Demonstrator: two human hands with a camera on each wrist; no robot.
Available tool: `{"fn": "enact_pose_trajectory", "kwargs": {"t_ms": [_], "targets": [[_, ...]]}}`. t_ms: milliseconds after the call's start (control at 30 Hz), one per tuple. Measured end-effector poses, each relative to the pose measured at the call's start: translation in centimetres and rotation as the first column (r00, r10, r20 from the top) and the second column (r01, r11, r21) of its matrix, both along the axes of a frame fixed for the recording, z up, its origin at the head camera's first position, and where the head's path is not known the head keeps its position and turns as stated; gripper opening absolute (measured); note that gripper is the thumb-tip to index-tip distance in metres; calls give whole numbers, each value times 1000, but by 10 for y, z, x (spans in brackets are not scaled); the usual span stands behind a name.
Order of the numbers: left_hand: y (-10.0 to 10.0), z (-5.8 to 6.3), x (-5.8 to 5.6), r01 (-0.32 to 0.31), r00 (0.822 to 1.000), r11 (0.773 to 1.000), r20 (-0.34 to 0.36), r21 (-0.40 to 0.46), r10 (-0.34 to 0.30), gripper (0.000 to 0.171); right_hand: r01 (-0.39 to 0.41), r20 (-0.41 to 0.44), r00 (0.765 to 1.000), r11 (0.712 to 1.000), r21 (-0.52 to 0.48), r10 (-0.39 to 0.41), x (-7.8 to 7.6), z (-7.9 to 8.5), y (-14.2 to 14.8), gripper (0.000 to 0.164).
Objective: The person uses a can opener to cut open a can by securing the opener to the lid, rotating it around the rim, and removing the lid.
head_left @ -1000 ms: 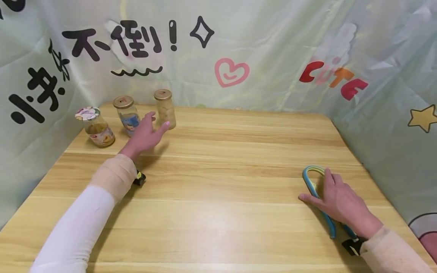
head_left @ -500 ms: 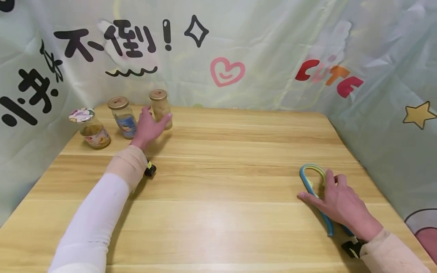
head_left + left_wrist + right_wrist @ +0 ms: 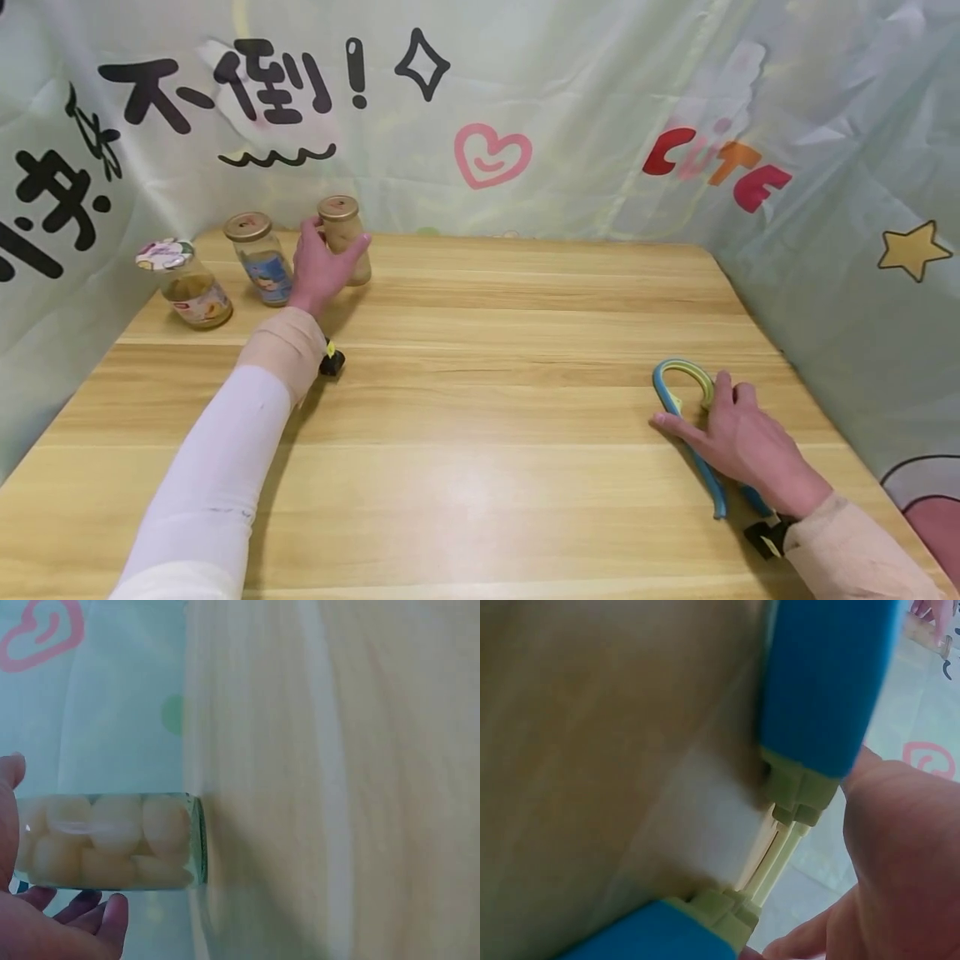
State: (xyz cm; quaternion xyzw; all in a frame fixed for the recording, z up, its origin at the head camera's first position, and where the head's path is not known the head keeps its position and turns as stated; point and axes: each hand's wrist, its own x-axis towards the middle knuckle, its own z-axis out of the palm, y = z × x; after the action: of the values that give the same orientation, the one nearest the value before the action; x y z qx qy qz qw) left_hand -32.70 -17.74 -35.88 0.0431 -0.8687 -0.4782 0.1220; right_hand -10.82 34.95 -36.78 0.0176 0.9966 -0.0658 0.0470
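My left hand (image 3: pixel 318 271) reaches round a glass jar (image 3: pixel 347 233) with a gold lid, upright at the back left of the table. The left wrist view shows pale round pieces inside this jar (image 3: pixel 116 829), with thumb and fingers on opposite sides and slight gaps visible. On the right, my right hand (image 3: pixel 757 446) rests over a U-shaped blue and yellow-green tool (image 3: pixel 707 479) with two arms, its thumb extended across the left arm. Close up, the right wrist view has the blue arms (image 3: pixel 825 682) joined by a pale green link; the fingers' underside contact is hidden.
Left of the held-about jar stand a gold-lidded jar (image 3: pixel 270 275) with a blue label and a shorter jar (image 3: pixel 198 300) with a flowered lid. A printed cloth (image 3: pixel 585 125) hangs behind and beside the wooden table (image 3: pixel 480 375).
My left hand has moved forward from beside the rear jar to round it. The right hand stays over the tool. The head view has shifted slightly.
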Motion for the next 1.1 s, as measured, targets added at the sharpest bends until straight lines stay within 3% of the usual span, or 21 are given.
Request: {"fn": "enact_pose_trajectory", "kwargs": {"t_ms": [133, 367, 667, 900, 1100], "targets": [[6, 3, -5, -4, 1000, 999, -24, 32, 5, 96, 9, 10, 1000, 1000, 2, -9, -2, 0, 0, 112], [11, -2, -15, -22, 999, 997, 34, 75, 20, 102, 31, 43, 999, 1000, 5, -31, -2, 0, 3, 105], [13, -1, -18, -92, 993, 991, 86, 94, 84, 101, 25, 38, 999, 999, 23, -26, -4, 3, -2, 98], [14, 2, -20, -73, 990, 995, 122, 74, 64, 98, 50, 62, 997, 998, 47, -53, 0, 6, -1, 83], [15, 2, -17, -49, 993, 995, 112, 87, 39, 90, 48, 103, 993, 998, 37, -52, 3, 8, 3, 89]]}}
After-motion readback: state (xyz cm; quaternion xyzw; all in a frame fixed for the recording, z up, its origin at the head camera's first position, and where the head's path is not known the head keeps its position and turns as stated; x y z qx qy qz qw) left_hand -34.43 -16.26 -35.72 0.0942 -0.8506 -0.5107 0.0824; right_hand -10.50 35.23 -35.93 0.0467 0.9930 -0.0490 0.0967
